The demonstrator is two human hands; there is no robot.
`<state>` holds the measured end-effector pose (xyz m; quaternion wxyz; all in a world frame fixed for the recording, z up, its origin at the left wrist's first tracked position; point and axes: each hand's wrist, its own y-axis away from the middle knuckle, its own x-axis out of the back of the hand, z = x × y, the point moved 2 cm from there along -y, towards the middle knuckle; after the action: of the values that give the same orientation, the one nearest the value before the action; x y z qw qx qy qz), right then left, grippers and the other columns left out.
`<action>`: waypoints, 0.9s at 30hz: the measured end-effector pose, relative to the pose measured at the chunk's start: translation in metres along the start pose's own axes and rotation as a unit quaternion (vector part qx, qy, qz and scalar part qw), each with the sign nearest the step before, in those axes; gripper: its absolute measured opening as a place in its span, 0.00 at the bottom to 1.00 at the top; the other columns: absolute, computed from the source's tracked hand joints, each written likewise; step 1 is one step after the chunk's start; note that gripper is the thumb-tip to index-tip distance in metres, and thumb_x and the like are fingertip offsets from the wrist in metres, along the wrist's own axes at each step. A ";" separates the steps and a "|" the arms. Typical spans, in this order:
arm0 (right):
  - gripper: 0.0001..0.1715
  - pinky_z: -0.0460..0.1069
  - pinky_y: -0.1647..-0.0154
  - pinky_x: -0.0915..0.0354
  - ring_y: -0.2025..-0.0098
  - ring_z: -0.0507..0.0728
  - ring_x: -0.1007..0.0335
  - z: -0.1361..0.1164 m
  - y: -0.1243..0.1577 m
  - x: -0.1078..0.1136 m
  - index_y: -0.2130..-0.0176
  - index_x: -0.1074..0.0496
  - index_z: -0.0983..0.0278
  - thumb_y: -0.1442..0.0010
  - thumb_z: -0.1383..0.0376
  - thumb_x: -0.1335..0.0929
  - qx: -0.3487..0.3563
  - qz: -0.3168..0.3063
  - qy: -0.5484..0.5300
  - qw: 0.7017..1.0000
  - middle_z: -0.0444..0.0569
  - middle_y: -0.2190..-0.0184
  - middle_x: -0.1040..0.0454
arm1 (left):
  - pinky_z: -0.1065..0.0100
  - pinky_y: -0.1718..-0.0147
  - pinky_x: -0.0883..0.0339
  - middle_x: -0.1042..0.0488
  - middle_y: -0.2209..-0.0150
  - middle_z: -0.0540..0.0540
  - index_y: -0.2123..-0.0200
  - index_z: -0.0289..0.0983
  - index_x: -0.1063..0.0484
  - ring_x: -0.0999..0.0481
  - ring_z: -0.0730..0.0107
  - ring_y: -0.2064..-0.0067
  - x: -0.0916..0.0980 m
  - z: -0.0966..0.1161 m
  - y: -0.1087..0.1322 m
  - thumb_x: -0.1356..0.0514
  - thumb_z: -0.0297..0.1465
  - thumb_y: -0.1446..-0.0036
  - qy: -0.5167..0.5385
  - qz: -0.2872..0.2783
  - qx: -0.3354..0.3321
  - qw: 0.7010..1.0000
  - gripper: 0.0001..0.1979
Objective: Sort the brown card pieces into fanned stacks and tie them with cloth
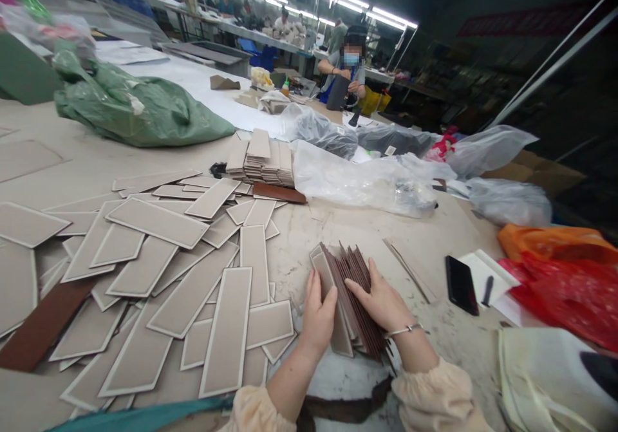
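Both my hands hold a stack of thin brown and beige strips (348,271) standing on edge on the table. My left hand (317,313) wraps its left side, fingers pressed on a beige strip. My right hand (381,300) lies over the right side, fingers on the brown edges. A silver bracelet sits on my right wrist.
Several beige strips with pale borders (159,271) lie spread on the left. A neat pile of strips (261,155) stands further back. A black phone (461,284) and pen lie to the right, beside red and orange bags (564,271). Clear plastic bags (367,181) and a green bag (135,107) lie behind. A person sits far back.
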<state>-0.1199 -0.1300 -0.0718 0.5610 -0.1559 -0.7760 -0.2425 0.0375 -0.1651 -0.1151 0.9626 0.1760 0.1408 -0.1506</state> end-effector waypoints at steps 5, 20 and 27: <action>0.48 0.60 0.53 0.34 0.53 0.68 0.27 0.016 -0.009 0.010 0.34 0.49 0.64 0.42 0.40 0.40 -0.007 -0.005 -0.037 0.999 0.61 0.52 0.25 | 0.59 0.34 0.65 0.45 0.35 0.40 0.40 0.35 0.37 0.51 0.57 0.33 -0.010 -0.003 0.008 0.42 0.38 0.43 -0.035 -0.094 -0.013 0.995 0.28; 0.65 0.64 0.47 0.41 0.42 0.78 0.42 -0.021 0.032 0.013 0.32 0.63 0.63 0.54 0.42 0.30 -0.052 -0.005 0.013 0.999 0.70 0.40 0.49 | 0.50 0.36 0.54 0.28 0.46 0.44 0.61 0.40 0.20 0.37 0.53 0.40 -0.011 -0.003 0.000 0.42 0.24 0.58 0.003 -0.167 0.036 0.985 0.19; 0.64 0.61 0.47 0.39 0.45 0.71 0.36 -0.005 0.032 0.015 0.32 0.61 0.66 0.56 0.52 0.28 -0.046 0.051 -0.038 0.997 0.66 0.47 0.36 | 0.53 0.42 0.43 0.26 0.48 0.39 0.51 0.36 0.27 0.29 0.53 0.46 -0.017 0.014 0.013 0.34 0.35 0.53 0.101 -0.139 0.075 0.982 0.24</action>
<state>-0.1042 -0.1066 -0.0496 0.5350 -0.2302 -0.7757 -0.2428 0.0296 -0.1553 -0.0933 0.8973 0.2407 0.2487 -0.2741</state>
